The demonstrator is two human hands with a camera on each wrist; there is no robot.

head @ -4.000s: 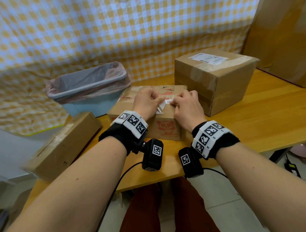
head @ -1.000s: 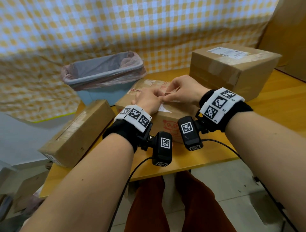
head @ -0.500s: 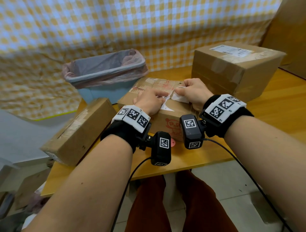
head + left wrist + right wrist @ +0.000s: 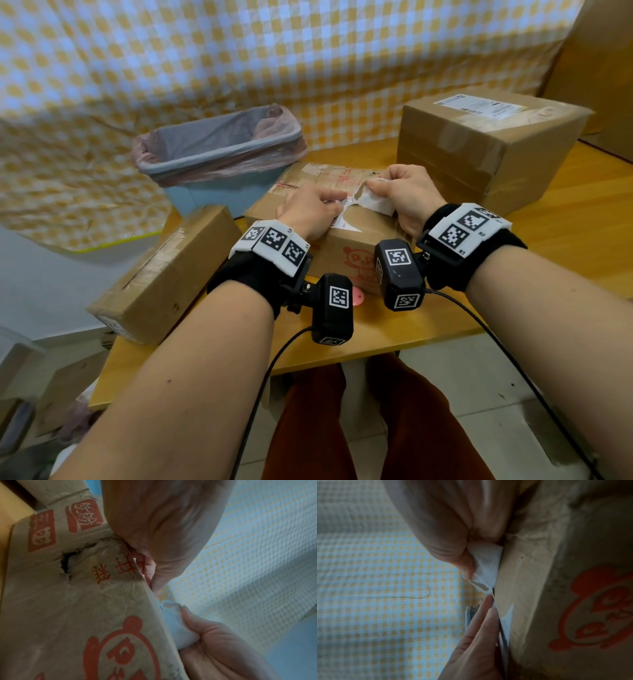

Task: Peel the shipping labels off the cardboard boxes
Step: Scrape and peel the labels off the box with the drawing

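Both hands are working on top of the middle box (image 4: 346, 236), which is sitting in the center of the table (image 4: 565, 219). Right hand (image 4: 404, 198) is pinching a torn white flap of the label (image 4: 375, 202) between thumb and curled fingers and lifting it off the cardboard. Left hand (image 4: 311, 214) is resting on the box lid with its fingers bent, pressing down on the part of the label that's still stuck; I can't tell if it's actually nipping an edge.

Handling-wise, that label is looking like thin paper with strong glue. It's already ragged and tearing into scraps, so my guess is it's best taken low, right at the peel line, and pulled slowly and flat. The box itself is looking light, so it probably needs that left hand pinning it.

Going by size: a checked yellow and white cloth (image 4: 274, 51) is hanging across the whole back, the wooden table is running out toward 3 o'clock, a big box (image 4: 479, 154) with its own label (image 4: 479, 102) untouched is sitting at 1 o'clock, a lined blue bin (image 4: 219, 154) is waiting at 11 o'clock, and a long box (image 4: 164, 274) is tipping off the table edge at 9 o'clock.
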